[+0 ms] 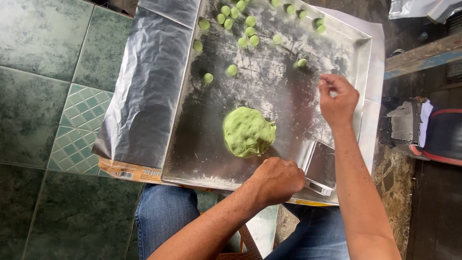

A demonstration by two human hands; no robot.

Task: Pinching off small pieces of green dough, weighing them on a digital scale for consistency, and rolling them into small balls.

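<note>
A big lump of green dough (248, 132) lies on a floured metal tray (216, 159) set across my lap. Several small green dough balls (243, 29) are scattered over the tray's far end. My left hand (276, 180) rests as a fist on the near rim, just below and right of the lump; nothing shows in it. My right hand (338, 99) hovers over the tray's right side with fingers curled inward, and I cannot see whether it pinches a bit of dough. One ball (301, 62) lies just up-left of that hand.
Silver foil (149, 82) over a cardboard sheet sticks out left of the tray. A small digital scale (320, 187) sits at the tray's near right corner. Green floor tiles (43, 96) lie left; wooden boards and a bundle (423, 127) lie right. My knees in jeans (163, 212) are below.
</note>
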